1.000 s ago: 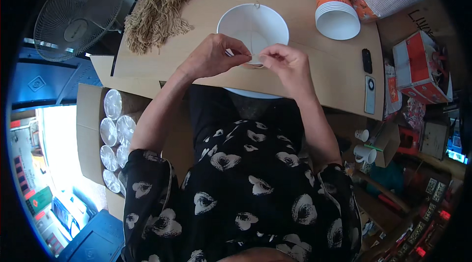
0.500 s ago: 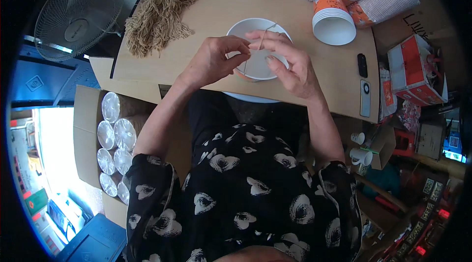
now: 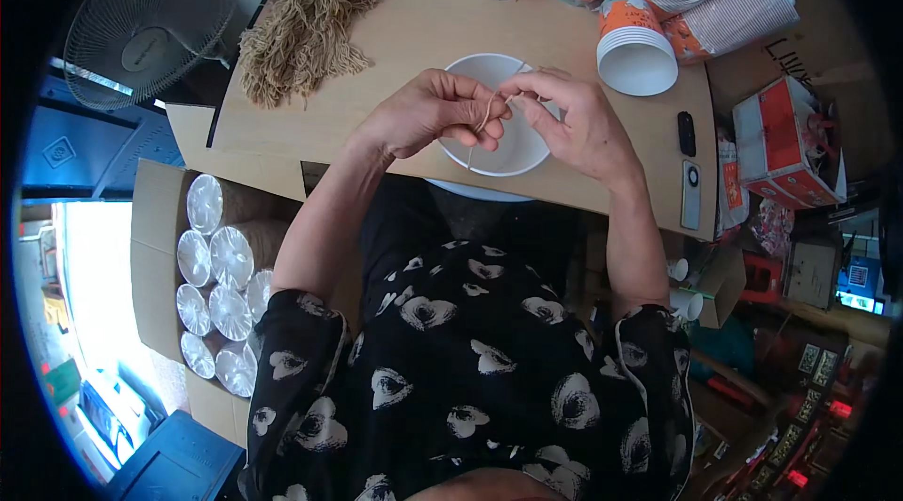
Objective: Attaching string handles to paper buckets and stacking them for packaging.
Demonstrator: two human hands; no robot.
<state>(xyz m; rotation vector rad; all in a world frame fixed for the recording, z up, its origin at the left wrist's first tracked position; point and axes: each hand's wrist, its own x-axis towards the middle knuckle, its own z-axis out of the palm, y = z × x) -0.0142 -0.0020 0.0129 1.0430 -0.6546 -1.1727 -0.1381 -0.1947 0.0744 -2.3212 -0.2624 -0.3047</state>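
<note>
A thin tan string (image 3: pixel 487 112) is looped around the fingers of my left hand (image 3: pixel 428 115), which are pinched together on it. Close against those fingertips, my right hand (image 3: pixel 583 129) pinches the same strand between thumb and forefinger. Both hands meet above a round white paper tub (image 3: pixel 517 165) near the table's front edge. Its white inside faces up, partly hidden by my hands. One end of the string hangs below my left fingers in front of the tub. A thick bundle of tan strings (image 3: pixel 324 21) lies at the table's far left.
Stacked paper tubs (image 3: pixel 637 63), some wrapped in plastic, occupy the table's far right. A black object (image 3: pixel 687 134) and a slim silver device (image 3: pixel 691 195) lie by the right edge. Left of me stand a fan (image 3: pixel 150 31) and a carton (image 3: pixel 155 261) of wrapped cup stacks.
My left fingers have turned, and the string now loops around them. My right hand has closed to a pinch beside them; earlier its fingers were spread with the string across them.
</note>
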